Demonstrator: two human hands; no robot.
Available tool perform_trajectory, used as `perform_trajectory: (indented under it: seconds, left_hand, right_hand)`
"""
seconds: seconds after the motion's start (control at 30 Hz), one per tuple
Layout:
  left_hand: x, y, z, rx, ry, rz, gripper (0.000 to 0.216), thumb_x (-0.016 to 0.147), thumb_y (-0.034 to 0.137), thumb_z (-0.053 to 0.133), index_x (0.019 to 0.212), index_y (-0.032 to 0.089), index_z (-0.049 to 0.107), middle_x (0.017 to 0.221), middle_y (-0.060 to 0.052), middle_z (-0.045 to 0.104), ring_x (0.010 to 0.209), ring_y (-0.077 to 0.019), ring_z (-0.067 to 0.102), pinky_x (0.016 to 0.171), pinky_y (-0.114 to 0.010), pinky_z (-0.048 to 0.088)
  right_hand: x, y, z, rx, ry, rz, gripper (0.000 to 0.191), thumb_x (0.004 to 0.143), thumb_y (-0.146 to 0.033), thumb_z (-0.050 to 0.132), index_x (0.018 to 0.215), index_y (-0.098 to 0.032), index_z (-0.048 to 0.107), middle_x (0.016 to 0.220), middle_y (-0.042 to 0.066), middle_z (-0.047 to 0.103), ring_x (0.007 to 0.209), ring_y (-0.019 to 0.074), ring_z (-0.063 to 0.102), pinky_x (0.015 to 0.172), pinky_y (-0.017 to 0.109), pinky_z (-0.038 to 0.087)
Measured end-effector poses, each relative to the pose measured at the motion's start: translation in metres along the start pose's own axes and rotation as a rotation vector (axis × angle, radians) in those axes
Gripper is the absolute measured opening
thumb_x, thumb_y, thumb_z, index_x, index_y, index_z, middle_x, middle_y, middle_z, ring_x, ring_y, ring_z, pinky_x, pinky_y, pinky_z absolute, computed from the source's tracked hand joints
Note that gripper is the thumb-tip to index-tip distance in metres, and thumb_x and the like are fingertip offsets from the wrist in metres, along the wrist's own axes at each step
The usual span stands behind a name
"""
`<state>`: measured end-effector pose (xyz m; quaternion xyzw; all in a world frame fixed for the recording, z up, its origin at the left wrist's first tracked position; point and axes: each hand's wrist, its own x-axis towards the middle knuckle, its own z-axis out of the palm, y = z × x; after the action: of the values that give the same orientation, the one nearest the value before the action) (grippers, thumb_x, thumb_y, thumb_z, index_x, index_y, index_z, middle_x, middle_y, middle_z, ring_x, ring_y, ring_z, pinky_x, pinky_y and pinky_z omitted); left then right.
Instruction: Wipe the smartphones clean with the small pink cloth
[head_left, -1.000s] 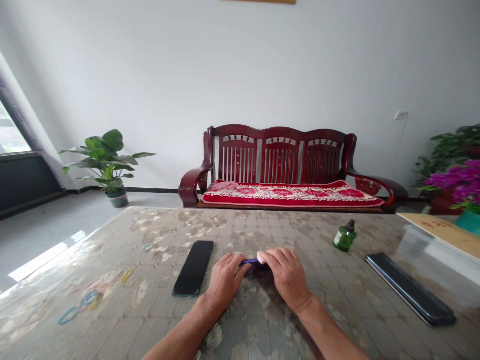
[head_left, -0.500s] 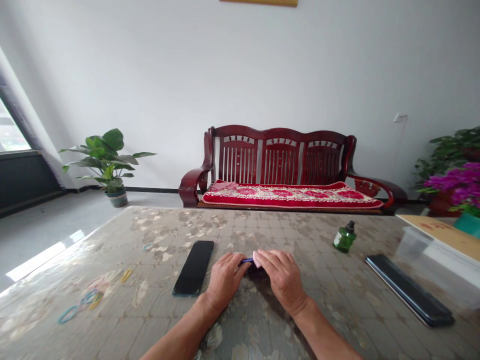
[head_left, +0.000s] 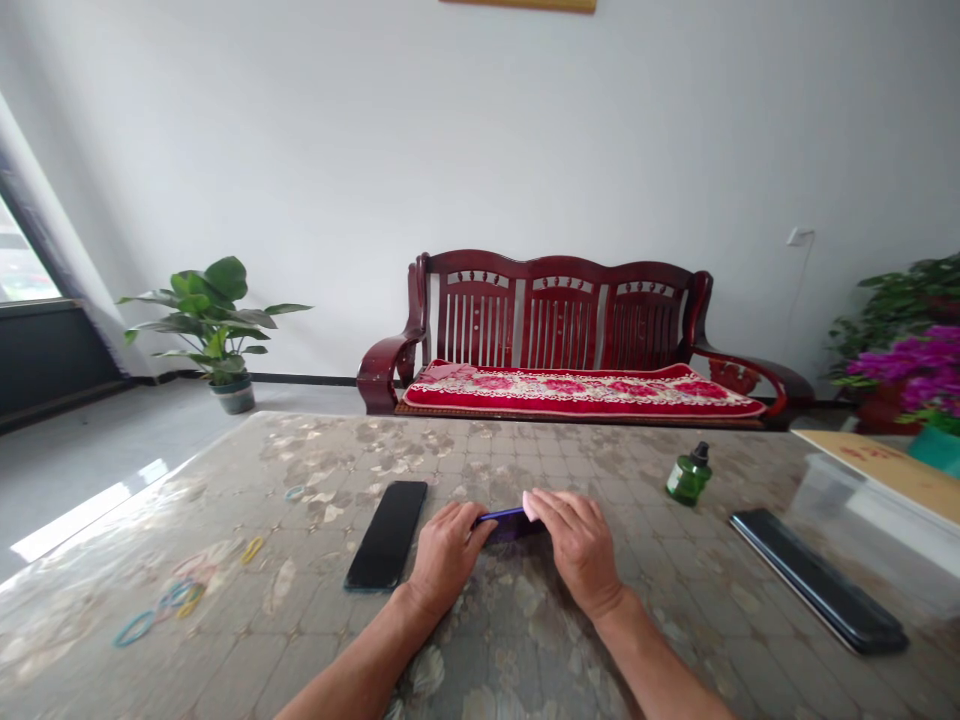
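Note:
A thin purple object (head_left: 504, 520), flat like a phone, is held between both hands just above the table (head_left: 300, 620). My left hand (head_left: 444, 556) grips its left end with curled fingers. My right hand (head_left: 576, 546) covers its right end, and a small pink piece (head_left: 528, 506) shows at its fingertips. A black phone (head_left: 388, 534) lies flat to the left of my left hand.
A green bottle (head_left: 689, 476) stands at the right. A dark flat device (head_left: 820, 578) lies near a clear box (head_left: 870, 520) at the table's right edge. Coloured rubber bands (head_left: 172, 600) lie scattered at the left. A red wooden bench (head_left: 570, 345) stands behind the table.
More of the purple object now shows between my hands; its far edge has lifted. My right hand and the pink piece have shifted slightly right and away from me.

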<state>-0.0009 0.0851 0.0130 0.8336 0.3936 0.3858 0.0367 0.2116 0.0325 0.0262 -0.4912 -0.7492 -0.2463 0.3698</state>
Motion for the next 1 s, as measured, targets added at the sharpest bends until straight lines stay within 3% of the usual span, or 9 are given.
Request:
perform_trajectory:
  seconds: [0.13,0.4,0.7,1.0]
  left_hand:
    - [0.0,0.002,-0.001,0.007,-0.017,-0.003,0.013,0.093,0.03,0.059,0.086,0.021,0.064,0.078,-0.001,0.068,0.076,-0.019,0.064,0.07,-0.027,0.046]
    - [0.0,0.001,0.001,-0.003,-0.021,-0.099,0.015,0.093,0.034,0.057,0.087,0.022,0.065,0.078,-0.001,0.069,0.076,-0.0183,0.066,0.071,-0.026,0.046]
    - [0.0,0.004,-0.001,0.002,-0.029,-0.087,0.013,0.092,0.033,0.06,0.085,0.022,0.064,0.077,0.0,0.069,0.074,-0.0176,0.066,0.069,-0.026,0.046]
    - [0.001,0.005,-0.002,0.019,-0.037,-0.109,0.014,0.091,0.034,0.059,0.084,0.022,0.064,0.076,0.0,0.069,0.073,-0.0175,0.066,0.068,-0.025,0.046]
  right_hand:
    - [0.003,-0.008,0.003,0.039,-0.02,-0.046,0.034,0.1,-0.016,0.042,0.126,-0.026,0.062,0.117,0.002,0.07,0.103,0.018,0.059,0.09,0.033,0.039]
    - [-0.007,0.029,0.006,-0.051,0.065,0.142,0.033,0.099,-0.011,0.04,0.117,-0.022,0.066,0.111,0.004,0.072,0.097,0.0185,0.062,0.085,0.032,0.039]
    - [0.001,0.005,0.011,0.014,0.019,0.033,0.032,0.099,-0.014,0.044,0.122,-0.023,0.063,0.118,0.004,0.07,0.107,0.0188,0.059,0.089,0.033,0.039]
    - [-0.009,0.031,0.011,-0.054,0.095,0.168,0.031,0.097,-0.013,0.044,0.114,-0.023,0.067,0.11,0.003,0.073,0.1,0.0177,0.063,0.086,0.031,0.042]
